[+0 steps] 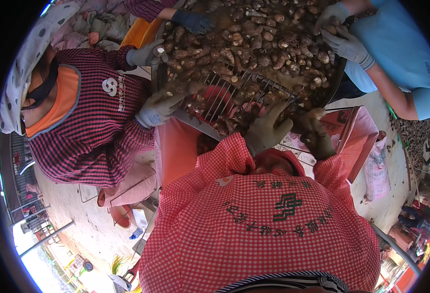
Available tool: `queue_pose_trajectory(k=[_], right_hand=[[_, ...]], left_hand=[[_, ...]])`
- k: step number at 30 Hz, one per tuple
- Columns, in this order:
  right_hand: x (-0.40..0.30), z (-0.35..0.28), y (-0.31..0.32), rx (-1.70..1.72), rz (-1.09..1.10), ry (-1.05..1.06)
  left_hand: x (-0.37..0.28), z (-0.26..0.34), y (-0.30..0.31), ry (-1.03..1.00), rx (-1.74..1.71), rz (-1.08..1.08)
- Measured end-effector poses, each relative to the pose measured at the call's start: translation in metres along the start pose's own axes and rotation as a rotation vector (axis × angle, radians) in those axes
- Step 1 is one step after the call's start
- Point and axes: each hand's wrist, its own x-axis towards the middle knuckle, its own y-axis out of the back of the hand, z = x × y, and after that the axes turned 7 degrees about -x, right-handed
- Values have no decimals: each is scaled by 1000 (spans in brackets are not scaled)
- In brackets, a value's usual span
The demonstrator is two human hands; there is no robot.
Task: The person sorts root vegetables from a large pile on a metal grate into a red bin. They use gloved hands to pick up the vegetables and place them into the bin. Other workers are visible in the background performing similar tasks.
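Brown taro-like tubers (pixel 237 38) cover a sorting table, several lying on its metal bar grate (pixel 218 93) near me. My left hand (pixel 270 128), in a pale glove, is over the near edge of the grate with its fingers spread and thumb apart; no tuber shows clearly in it. My right hand (pixel 317 135), also gloved, is at the near right edge, its fingers curled round a tuber (pixel 312 115) with a pale end. Under the grate a red container (pixel 217 102) shows between the bars. The fingertips of my left hand are partly lost among the tubers.
A co-worker in a dark checked smock (pixel 101 121) stands close on the left, gloved hands at the table. Another in a blue shirt (pixel 398 47) is at the right; a further gloved hand (pixel 193 22) reaches in at the top. Open pink sacks (pixel 358 139) hang by the near edge.
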Motion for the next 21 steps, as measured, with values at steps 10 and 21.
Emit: queue_pose_trajectory(k=[10, 21], right_hand=[[-108, -68, 239, -1891, 1024, 443], [184, -97, -112, -1742, 43, 559]], left_hand=[[81, -78, 96, 323, 1074, -17], [-87, -40, 66, 362, 921, 108]])
